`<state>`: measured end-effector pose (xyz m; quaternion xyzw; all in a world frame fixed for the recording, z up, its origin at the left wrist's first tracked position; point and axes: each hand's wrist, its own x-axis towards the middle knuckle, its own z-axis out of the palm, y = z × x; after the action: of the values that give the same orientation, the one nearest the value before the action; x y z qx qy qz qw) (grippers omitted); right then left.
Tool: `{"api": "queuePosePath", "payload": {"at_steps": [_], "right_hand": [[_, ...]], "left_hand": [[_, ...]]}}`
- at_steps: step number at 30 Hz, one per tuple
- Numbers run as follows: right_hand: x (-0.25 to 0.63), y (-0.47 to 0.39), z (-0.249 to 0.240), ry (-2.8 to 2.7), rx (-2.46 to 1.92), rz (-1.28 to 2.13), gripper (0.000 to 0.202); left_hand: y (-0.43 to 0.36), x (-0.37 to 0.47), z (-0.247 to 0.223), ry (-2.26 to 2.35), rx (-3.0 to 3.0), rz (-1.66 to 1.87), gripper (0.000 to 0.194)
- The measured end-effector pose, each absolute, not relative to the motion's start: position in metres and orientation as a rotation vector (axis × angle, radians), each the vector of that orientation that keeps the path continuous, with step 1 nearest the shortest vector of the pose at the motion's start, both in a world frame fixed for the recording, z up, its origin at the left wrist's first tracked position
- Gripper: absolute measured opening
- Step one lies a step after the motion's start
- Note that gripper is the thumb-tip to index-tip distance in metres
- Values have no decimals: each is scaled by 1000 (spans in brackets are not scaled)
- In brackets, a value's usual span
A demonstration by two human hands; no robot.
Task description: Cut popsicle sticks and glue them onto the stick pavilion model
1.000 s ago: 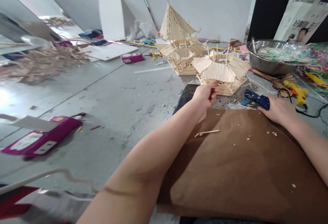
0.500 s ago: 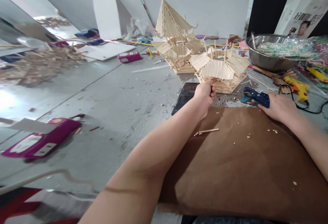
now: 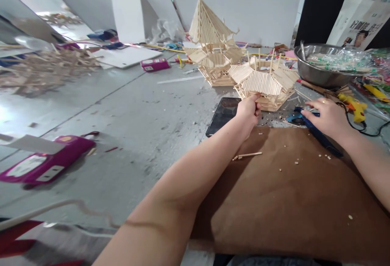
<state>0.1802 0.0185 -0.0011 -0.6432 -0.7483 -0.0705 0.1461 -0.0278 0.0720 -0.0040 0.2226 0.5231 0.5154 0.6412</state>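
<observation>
My left hand (image 3: 250, 107) is closed at the near side of a low, many-sided model built of thin wooden sticks (image 3: 258, 83), its fingertips at the edge under the slatted roof. A taller stick pavilion (image 3: 210, 26) with a pointed roof stands just behind. Over a blue-handled hand cutter (image 3: 321, 138) my right hand (image 3: 326, 113) is open, with its fingers spread. The cutter lies across the far right edge of a brown board (image 3: 289, 201); the palm hides part of its handles.
A black phone (image 3: 224, 115) lies by my left wrist. A steel bowl (image 3: 323, 77) of wrapped sticks and a yellow glue gun (image 3: 356, 107) are at right. Purple power strips (image 3: 57, 158), a stick pile (image 3: 45, 71) and small offcuts (image 3: 248, 155) lie about.
My right hand has let go of the blue cutter, which now lies turned on the board's edge. My left hand stays at the stick model. The view has shifted slightly.
</observation>
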Motion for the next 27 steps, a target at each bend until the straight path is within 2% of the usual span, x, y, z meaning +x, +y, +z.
{"api": "queuePosePath", "payload": {"at_steps": [4,15,19,27], "right_hand": [[150,39,9,-2047,-1785,63,39],[110,81,-33,-1649,-1533,771,54],[109,81,-33,-1594,-1495,809,54],[126,79,-24,-1596,-1653,666,43]], "left_hand": [[73,-27,-5,1191,510,1185,17],[71,-26,-4,1127,518,1211,17],[72,-25,-6,1097,528,1224,19],[61,-21,-9,1026,638,1201,22]]}}
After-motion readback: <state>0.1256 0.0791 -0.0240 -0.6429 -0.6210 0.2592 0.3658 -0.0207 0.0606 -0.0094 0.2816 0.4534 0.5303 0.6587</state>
